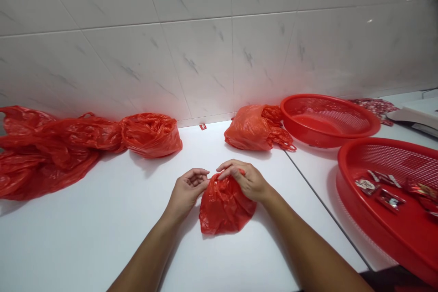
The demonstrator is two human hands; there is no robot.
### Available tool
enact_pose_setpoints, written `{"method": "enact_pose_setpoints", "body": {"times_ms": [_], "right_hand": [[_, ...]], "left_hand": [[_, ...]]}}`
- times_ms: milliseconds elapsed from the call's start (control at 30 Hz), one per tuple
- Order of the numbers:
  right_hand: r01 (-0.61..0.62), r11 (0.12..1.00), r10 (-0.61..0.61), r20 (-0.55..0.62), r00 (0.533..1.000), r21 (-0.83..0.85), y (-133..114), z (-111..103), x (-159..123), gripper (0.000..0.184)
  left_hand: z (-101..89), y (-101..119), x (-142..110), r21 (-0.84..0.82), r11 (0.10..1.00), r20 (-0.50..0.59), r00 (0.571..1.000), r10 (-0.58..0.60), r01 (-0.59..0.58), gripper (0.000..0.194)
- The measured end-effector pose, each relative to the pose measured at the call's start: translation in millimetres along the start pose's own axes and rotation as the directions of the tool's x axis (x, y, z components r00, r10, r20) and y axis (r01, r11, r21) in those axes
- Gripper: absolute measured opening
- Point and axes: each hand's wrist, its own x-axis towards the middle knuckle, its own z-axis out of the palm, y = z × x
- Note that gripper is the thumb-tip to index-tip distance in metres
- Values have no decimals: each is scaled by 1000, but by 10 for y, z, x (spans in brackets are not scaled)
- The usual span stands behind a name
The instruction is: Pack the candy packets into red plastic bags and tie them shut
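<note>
A small red plastic bag (226,212) stands on the white table in front of me, its top gathered and crumpled. My right hand (248,180) grips the gathered top from the right, fingers bent over it. On the left side of the same bag, my left hand (189,190) has its thumb and fingertips pinched together at the bag's upper edge. What lies between those left fingertips is too small to make out clearly. The bag's contents are hidden by the plastic.
Left along the wall lie a rolled-open red bag (150,134) and a heap of red bags (44,155). A full red bag (251,130) sits beside a red basket (328,139). A nearer basket (362,219) holds small wrapped packets (390,198). One packet (203,126) lies by the wall.
</note>
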Motion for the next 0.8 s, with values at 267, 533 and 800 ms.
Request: {"method": "enact_pose_setpoints", "body": {"times_ms": [267, 533, 800], "right_hand": [[-123, 987, 153, -365, 918, 104, 230, -247, 52, 78], [-230, 962, 274, -476, 836, 150, 558, -433, 72, 76], [-206, 917, 333, -370, 868, 343, 432, -339, 71, 63]], "left_hand": [[-391, -20, 232, 312, 948, -319, 934, 160, -55, 21], [-549, -150, 377, 306, 950, -413, 890, 191, -61, 17], [-427, -138, 334, 63, 989, -320, 936, 147, -134, 36]]}}
